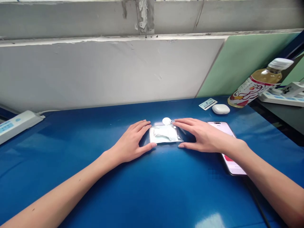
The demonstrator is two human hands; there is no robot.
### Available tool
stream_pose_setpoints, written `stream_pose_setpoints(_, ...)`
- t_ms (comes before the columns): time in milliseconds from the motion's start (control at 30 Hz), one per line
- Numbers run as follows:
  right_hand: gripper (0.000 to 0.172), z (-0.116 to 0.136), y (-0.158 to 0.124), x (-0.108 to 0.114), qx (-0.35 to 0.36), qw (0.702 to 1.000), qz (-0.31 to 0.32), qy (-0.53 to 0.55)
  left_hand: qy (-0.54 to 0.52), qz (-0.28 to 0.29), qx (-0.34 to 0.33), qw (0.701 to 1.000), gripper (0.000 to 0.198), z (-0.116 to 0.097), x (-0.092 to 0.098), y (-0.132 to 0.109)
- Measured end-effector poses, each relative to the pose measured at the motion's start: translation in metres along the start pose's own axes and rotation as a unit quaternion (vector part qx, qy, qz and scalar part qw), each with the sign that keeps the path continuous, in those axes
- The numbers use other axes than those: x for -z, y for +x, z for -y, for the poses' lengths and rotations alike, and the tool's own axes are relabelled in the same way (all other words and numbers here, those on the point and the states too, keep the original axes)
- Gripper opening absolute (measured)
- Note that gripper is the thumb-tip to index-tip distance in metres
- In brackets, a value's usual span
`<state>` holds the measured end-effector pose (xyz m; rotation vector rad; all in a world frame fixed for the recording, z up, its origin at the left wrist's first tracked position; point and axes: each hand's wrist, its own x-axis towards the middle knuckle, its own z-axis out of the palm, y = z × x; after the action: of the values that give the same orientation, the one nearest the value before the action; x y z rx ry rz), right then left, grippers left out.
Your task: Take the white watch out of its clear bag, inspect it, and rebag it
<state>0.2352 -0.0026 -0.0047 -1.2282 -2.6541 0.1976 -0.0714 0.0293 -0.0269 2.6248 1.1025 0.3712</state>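
Note:
A small clear plastic pouch (pixel 164 134) with something white inside lies flat on the blue table (pixel 152 190). My left hand (pixel 133 142) rests at its left edge, fingers stretched out, thumb and fingertips touching the pouch's side. On the pouch's right edge lies my right hand (pixel 201 136), fingers also extended and flat. A small white round piece (pixel 166 120) sits just behind the pouch, between my fingertips.
A smartphone (pixel 228 148) with a lit screen lies under my right wrist. Behind it are a white earbud case (pixel 220 109), a small barcode card (pixel 208 103) and a tilted drink bottle (pixel 257 84). A white power strip (pixel 16 124) sits far left. A grey wall backs the table.

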Motion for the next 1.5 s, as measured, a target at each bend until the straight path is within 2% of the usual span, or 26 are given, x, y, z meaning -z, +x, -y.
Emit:
stream_pose_setpoints(100,0.031,0.005,0.003,0.0,0.041,0.997,-0.069,0.008,-0.015,-0.008,-0.02,1.0,0.056,0.002,0.0,-0.001)
stream_pose_setpoints(200,0.024,0.009,0.006,-0.001,0.023,0.987,-0.143,0.065,-0.026,-0.016,-0.029,0.999,0.052,0.002,-0.001,-0.002)
stream_pose_setpoints(333,0.019,0.013,0.007,-0.001,-0.083,0.963,-0.19,0.175,-0.022,-0.041,0.005,0.999,0.075,-0.002,-0.002,-0.003)
stream_pose_setpoints(400,0.022,0.015,0.008,-0.002,-0.121,0.955,-0.175,0.205,-0.028,-0.049,0.006,0.998,0.088,-0.002,-0.003,-0.004)
stream_pose_setpoints(467,0.027,0.016,0.009,-0.004,-0.132,0.957,-0.145,0.213,-0.032,-0.047,-0.004,0.998,0.093,-0.003,-0.003,-0.004)
stream_pose_setpoints(567,0.035,0.016,0.01,-0.01,-0.114,0.969,-0.113,0.189,-0.035,-0.041,-0.001,0.999,0.085,-0.003,-0.002,-0.003)
stream_pose_setpoints(733,0.051,0.015,0.007,-0.013,-0.08,0.994,-0.034,0.065,-0.035,-0.023,0.029,0.999,0.073,-0.005,0.0,-0.001)
stream_pose_setpoints(900,0.083,0.01,0.001,-0.006,-0.089,0.994,0.053,0.024,-0.011,-0.004,0.043,0.999,0.073,-0.005,-0.001,-0.001)
stream_pose_setpoints(1000,0.083,0.006,-0.002,-0.008,-0.111,0.99,0.086,0.017,0.001,0.014,0.047,0.999,0.076,-0.004,-0.001,0.0)
stream_pose_setpoints(1200,0.084,0.002,-0.002,-0.012,-0.135,0.985,0.102,0.029,0.012,0.029,0.051,0.998,0.078,-0.005,0.0,0.002)
stream_pose_setpoints(1400,0.084,0.003,0.0,-0.012,-0.126,0.989,0.073,0.026,0.01,0.021,0.047,0.999,0.076,-0.005,0.0,0.003)
stream_pose_setpoints(1500,0.087,0.004,0.001,-0.012,-0.13,0.988,0.079,0.018,0.012,0.016,0.045,0.999,0.076,-0.005,-0.001,0.003)
